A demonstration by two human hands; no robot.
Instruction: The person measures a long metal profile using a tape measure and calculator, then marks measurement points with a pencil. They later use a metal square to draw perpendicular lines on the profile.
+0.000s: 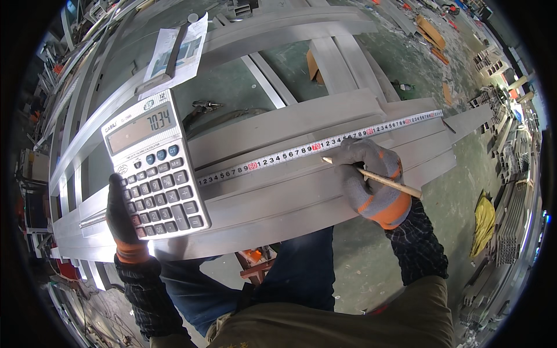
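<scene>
My left hand [120,217], in a grey and orange glove, grips the lower left side of a silver calculator [152,190], tilted up with digits on its display. A wooden pencil [394,184] is held between the fingers of my gloved right hand [371,165]. Its tip points left, just below a white tape measure [284,156]. The tape lies stretched along flat grey metal profiles [272,217], running up to the right; the calculator covers part of it. My right hand rests over the profiles near the tape's lower edge.
Beyond the profiles, a printed sheet [196,55] lies under a narrow dark bar [174,52]. A pliers-like tool [206,106] sits among the frame members. Stacked metal lengths [510,226] and a yellow cloth or bag [483,223] are at right. Cardboard pieces [430,32] lie far right.
</scene>
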